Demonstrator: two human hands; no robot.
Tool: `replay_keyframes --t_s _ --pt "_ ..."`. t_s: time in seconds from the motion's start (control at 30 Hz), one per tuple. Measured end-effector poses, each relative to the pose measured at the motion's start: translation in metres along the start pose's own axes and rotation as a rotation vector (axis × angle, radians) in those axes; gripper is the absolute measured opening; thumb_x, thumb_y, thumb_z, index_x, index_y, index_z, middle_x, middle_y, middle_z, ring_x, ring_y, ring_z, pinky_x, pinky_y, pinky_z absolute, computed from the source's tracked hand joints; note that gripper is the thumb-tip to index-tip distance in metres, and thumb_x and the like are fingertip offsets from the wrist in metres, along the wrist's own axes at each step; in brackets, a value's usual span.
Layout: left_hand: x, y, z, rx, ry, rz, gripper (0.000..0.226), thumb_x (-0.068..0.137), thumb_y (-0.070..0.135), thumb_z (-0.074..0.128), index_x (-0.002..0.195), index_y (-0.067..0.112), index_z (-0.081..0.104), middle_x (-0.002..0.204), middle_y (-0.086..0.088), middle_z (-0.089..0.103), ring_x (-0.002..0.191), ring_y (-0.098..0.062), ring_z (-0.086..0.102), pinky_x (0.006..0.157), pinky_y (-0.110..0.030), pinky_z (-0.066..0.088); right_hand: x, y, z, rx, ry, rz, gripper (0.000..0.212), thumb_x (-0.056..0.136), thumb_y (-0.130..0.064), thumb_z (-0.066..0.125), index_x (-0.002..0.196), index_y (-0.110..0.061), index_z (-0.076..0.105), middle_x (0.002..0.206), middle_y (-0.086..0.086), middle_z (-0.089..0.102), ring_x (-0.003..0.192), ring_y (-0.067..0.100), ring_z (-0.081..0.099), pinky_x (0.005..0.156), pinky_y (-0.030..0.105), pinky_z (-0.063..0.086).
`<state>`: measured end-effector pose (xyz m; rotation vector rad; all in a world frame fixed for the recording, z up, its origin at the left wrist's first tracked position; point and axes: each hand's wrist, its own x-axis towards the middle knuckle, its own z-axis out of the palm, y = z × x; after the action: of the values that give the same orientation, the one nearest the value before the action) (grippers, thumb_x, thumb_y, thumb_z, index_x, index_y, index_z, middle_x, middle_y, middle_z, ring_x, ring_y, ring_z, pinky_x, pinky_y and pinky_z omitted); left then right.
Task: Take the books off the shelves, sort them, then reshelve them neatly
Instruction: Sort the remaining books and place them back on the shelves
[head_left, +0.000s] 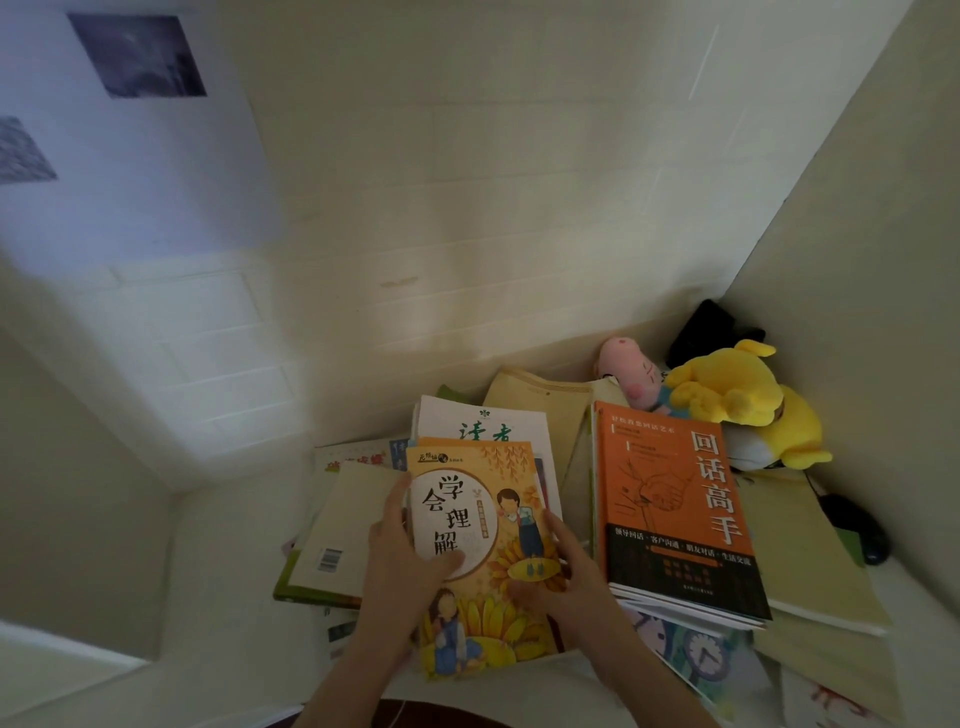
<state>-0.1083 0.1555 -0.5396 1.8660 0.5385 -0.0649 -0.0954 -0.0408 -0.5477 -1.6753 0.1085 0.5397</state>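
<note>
Currently both hands grip one book: left hand (405, 551) on its left edge with the thumb across the cover, right hand (563, 571) on the right edge, thumb also on the cover. Risk: the right wrist is just beside the orange book stack (675, 519), which overhangs looser books beneath, so a nudge would probably slide it. The yellow sunflower book (483, 623) sits between the palms, partly covering the white magazine (483, 421).

On the desk (228, 545) lie at least seven books, the yellow book (488, 525) and orange book (670, 499) among them, one pink plush toy (631, 371), one yellow plush toy (727, 387) and one black mouse (857, 525), with a left hand (400, 551) and a right hand (563, 571).
</note>
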Motion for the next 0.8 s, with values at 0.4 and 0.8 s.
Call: replay_keyframes --t_s 0.4,0.8 --pt "0.013 0.0 -0.023 -0.202 -0.019 -0.085 0.087 0.076 0.013 0.077 0.147 0.011 0.026 0.133 -0.014 0.054 0.109 -0.026 0.057 0.09 -0.041 0.05 0.001 -0.001 0.021 0.032 -0.004 -0.031 0.088 0.078 -0.008 0.077 0.147 -0.03 0.028 0.133 -0.008 0.051 0.11 0.006 0.056 0.077 0.021 0.056" --pt "-0.003 -0.015 -0.09 -0.544 0.096 0.079 0.1 0.072 -0.002 0.072 0.135 0.059 0.025 0.113 -0.006 0.057 0.1 -0.023 0.063 0.073 -0.043 0.057 0.027 -0.027 0.072 -0.052 -0.11 -0.236 0.075 0.08 -0.012 0.076 0.134 -0.046 0.036 0.137 -0.005 0.048 0.111 0.004 0.058 0.087 0.036 0.056"
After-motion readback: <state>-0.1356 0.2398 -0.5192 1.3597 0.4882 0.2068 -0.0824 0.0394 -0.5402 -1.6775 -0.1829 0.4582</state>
